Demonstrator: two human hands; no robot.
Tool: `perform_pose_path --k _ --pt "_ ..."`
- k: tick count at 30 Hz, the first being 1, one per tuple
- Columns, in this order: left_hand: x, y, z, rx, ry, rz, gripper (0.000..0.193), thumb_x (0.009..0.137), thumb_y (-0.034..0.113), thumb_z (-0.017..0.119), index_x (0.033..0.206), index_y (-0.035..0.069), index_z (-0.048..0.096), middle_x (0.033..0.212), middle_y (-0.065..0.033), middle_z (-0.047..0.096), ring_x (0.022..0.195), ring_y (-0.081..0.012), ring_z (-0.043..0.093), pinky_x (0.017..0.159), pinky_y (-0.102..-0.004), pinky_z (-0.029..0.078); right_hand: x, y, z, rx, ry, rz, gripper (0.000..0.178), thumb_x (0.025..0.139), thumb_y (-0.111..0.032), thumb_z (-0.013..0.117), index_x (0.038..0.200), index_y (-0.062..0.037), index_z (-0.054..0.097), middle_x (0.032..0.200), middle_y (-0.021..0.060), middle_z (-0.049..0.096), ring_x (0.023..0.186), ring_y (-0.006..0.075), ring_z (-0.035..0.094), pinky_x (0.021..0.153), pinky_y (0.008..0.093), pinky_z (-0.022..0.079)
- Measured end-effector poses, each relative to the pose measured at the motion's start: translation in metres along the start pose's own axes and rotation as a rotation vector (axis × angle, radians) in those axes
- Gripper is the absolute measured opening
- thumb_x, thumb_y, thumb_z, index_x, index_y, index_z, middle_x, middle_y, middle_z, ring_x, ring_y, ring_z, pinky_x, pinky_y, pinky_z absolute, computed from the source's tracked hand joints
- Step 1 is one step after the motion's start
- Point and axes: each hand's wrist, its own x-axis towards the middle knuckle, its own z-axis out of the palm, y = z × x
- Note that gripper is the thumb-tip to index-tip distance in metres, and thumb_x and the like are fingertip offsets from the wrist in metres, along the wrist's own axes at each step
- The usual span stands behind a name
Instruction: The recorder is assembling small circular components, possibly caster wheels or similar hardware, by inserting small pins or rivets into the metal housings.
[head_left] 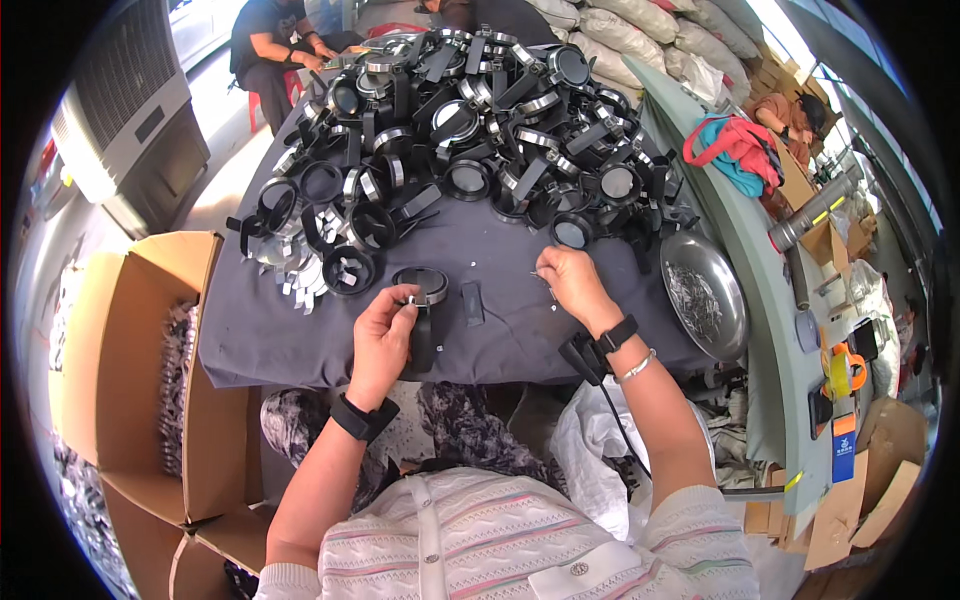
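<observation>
My left hand point(383, 330) is closed on the near edge of a black round part with a metal band point(430, 283). A flat black tab point(421, 343) hangs from that part beside my fingers. To the right, my right hand point(575, 282) is pinched above the cloth, a tiny thin piece at its fingertips; its kind is too small to tell. Between my hands lies a small black rectangular block point(472, 303), with a thin dark line running from it. A few tiny pale bits lie around it. Beyond, many similar banded parts point(470, 180) form a heap.
A metal bowl point(735, 330) with thin silvery pieces stands at the cloth-covered table's point(270, 330) right edge. Flat silvery pieces point(295, 262) lie at the heap's left. An open cardboard box point(90, 350) stands left, near an air cooler point(130, 110). Other people sit beyond the table and far right.
</observation>
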Motion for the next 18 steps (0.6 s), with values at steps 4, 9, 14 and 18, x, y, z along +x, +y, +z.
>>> perform_pose_path --k 4,9,14,18 --pt "-0.001 0.001 -0.001 0.006 0.010 -0.006 0.019 0.092 0.005 0.050 0.108 0.004 0.061 0.065 0.0067 0.049 0.046 -0.0001 0.039 0.042 -0.0180 0.032 0.004 -0.001 -0.002 0.153 0.009 0.028 0.003 0.081 -0.004 0.061 0.081 -0.0012 0.059 0.077 0.0155 0.061 0.074 0.0354 0.060 0.066 0.0414 0.047" --pt "0.000 0.000 -0.003 0.013 0.015 0.000 0.016 0.092 0.007 0.053 0.106 0.005 0.061 0.065 0.0064 0.051 0.046 -0.0008 0.040 0.042 -0.0191 0.032 -0.005 -0.006 -0.009 0.037 0.052 0.005 0.004 0.081 -0.005 0.062 0.082 -0.0016 0.060 0.079 0.0149 0.062 0.075 0.0350 0.060 0.067 0.0407 0.048" --pt "0.002 -0.003 -0.004 0.003 0.000 -0.003 0.019 0.092 0.006 0.050 0.108 0.004 0.060 0.067 0.0061 0.051 0.046 -0.0006 0.041 0.043 -0.0182 0.034 -0.010 -0.036 -0.008 0.148 0.008 -0.014 0.007 0.081 -0.009 0.063 0.083 -0.0022 0.062 0.080 0.0143 0.061 0.077 0.0348 0.061 0.069 0.0415 0.048" --pt "0.001 -0.002 -0.006 -0.012 -0.020 -0.012 0.019 0.092 0.006 0.050 0.108 0.004 0.060 0.068 0.0061 0.052 0.047 -0.0010 0.041 0.043 -0.0186 0.035 -0.010 -0.066 0.007 0.106 -0.006 -0.113 0.013 0.081 -0.015 0.066 0.086 -0.0023 0.064 0.082 0.0148 0.061 0.078 0.0354 0.061 0.070 0.0429 0.049"
